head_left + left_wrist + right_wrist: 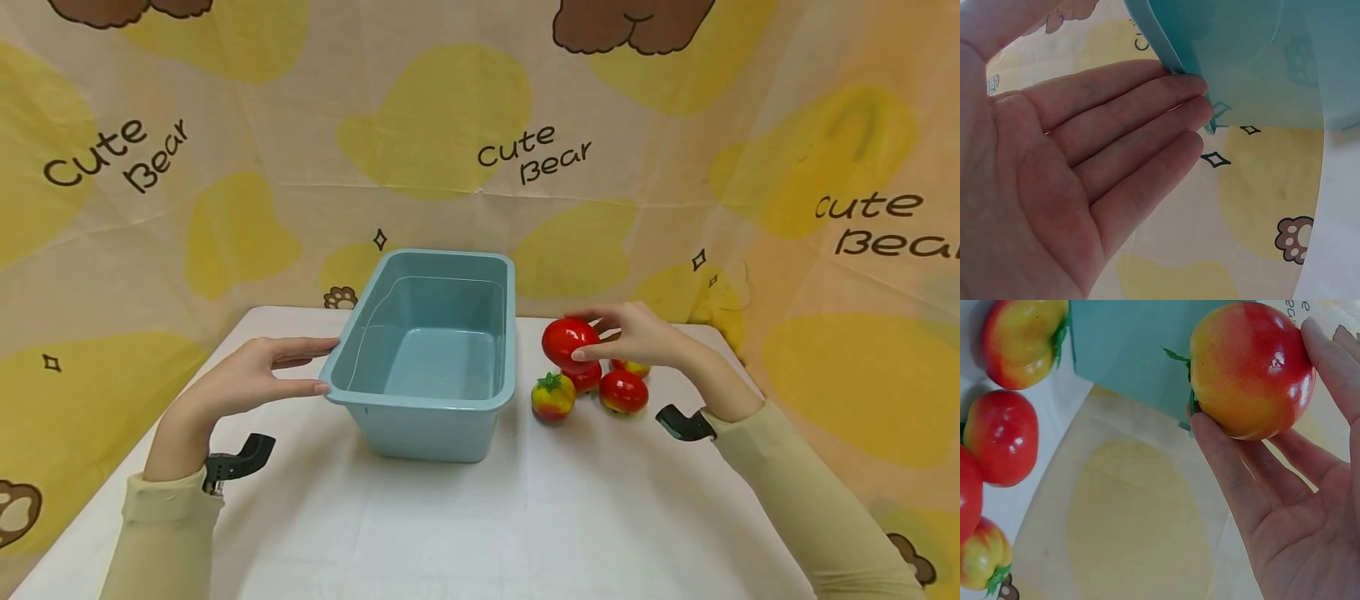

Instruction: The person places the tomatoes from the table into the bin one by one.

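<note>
White table point(480, 533), blue tub point(431, 396), tomato point(570, 340) in right hand point(637, 333)

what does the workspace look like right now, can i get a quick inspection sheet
surface: white table, dry as far as seen
job's things: blue tub, empty; held tomato lifted off the table; four tomatoes grouped right of the tub
clutter: nothing seen
grippers: left hand flat, fingertips on the tub's left rim; right hand pinches the held tomato
cables: nothing seen
surroundings: Cute Bear backdrop behind and beside the table
</note>
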Action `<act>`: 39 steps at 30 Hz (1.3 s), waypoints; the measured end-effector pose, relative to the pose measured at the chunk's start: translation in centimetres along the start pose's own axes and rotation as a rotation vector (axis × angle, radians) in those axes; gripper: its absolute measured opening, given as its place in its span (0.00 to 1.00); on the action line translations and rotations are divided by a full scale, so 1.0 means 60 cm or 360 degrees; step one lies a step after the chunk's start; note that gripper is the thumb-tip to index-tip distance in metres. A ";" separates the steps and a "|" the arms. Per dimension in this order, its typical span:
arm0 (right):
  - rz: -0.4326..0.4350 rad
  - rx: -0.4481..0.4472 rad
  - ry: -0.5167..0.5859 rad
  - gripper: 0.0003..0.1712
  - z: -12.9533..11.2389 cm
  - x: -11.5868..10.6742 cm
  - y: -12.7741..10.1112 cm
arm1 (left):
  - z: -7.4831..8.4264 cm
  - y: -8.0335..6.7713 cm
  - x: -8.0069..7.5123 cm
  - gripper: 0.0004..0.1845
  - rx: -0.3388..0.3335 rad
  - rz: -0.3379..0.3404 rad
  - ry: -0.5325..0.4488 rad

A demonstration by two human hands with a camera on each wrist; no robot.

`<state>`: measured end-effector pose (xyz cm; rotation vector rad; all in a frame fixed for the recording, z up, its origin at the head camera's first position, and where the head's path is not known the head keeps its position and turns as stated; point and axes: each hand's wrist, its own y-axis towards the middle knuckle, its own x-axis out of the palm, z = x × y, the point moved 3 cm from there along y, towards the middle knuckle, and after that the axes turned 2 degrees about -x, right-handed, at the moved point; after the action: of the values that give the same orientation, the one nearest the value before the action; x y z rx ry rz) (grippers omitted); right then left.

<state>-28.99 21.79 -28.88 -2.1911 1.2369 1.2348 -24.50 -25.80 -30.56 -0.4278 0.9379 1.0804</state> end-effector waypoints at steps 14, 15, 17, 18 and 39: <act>0.0035 -0.0085 -0.0048 0.34 -0.026 -0.013 0.023 | 0.004 0.000 -0.001 0.33 -0.0009 0.0011 0.0008; 0.0036 -0.0091 -0.0044 0.34 -0.027 -0.013 0.025 | 0.004 0.000 -0.001 0.33 -0.0006 0.0009 0.0002; 0.0038 -0.0105 -0.0035 0.33 -0.029 -0.013 0.030 | 0.004 0.001 0.000 0.33 -0.0003 0.0007 -0.0008; 0.0036 -0.0108 -0.0030 0.33 -0.031 -0.014 0.033 | 0.003 0.000 0.000 0.33 -0.0003 0.0006 -0.0013; 0.0020 -0.0198 0.0014 0.30 -0.075 -0.020 0.086 | -0.003 -0.002 0.001 0.32 0.0008 0.0010 -0.0018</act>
<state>-31.12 16.64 -24.74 -2.2814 1.2085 1.3420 -24.46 -25.94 -30.73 -0.4144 0.9324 1.0852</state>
